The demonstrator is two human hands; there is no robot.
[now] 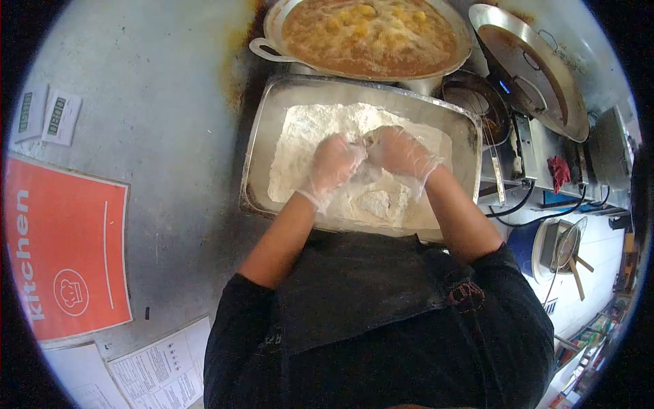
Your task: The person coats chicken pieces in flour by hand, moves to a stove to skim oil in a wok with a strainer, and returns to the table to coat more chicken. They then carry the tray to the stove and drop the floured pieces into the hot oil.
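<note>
- Left hand (332,165): clear glove, flour-dusted, fingers curled inward against the right; what they grip is hidden by fingers and flour.
- Right hand (402,153): gloved likewise, fingers bent toward the left hand, the two touching over the middle of the tray; the pictures do not show whether it clasps anything.
- Forearms: bare, reaching forward from dark sleeves, converging over the tray.
- Lump (375,202): floured, shape hard to make out, lying in the flour just below the hands.
- Flour (300,136): white heap filling most of the tray.
- Tray (259,146): metal, rectangular, on the bench; near edge hidden by the apron.
- Pan (272,31): behind the tray, holding brown liquid with yellow pieces; top cut off.
- Bench (163,116): grey metal.
- Sign (65,252): orange, at left, partly cut off.
</note>
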